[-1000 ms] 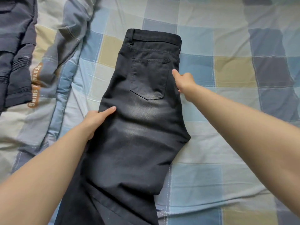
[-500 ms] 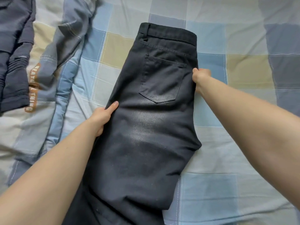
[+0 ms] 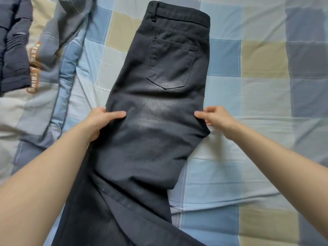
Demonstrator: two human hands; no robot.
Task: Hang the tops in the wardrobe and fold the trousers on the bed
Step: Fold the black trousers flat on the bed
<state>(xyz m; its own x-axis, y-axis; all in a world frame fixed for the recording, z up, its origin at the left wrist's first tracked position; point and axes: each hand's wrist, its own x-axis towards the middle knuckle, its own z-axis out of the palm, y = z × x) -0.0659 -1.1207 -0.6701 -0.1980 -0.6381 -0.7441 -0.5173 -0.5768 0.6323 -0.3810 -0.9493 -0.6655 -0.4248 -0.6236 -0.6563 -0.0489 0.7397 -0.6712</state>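
Observation:
Black trousers [image 3: 159, 107] lie on the checked bed sheet [image 3: 248, 96], folded lengthwise with one leg on the other, the waistband far from me and a back pocket facing up. The legs run off the bottom edge of the view. My left hand [image 3: 101, 119] grips the trousers' left edge below the pocket, thumb lying on top of the cloth. My right hand [image 3: 216, 118] pinches the right edge at the same height, just above the crotch point, thumb pointing inward on the fabric.
A dark navy garment [image 3: 14, 50] lies bunched at the far left. Beside it a grey and blue quilt [image 3: 53, 55] with brown lettering is rumpled along the sheet. Bare checked sheet stretches to the right of the trousers.
My right hand has slid down the trousers' right edge from beside the pocket to the crotch level. My left hand stays on the left edge. The view has moved closer.

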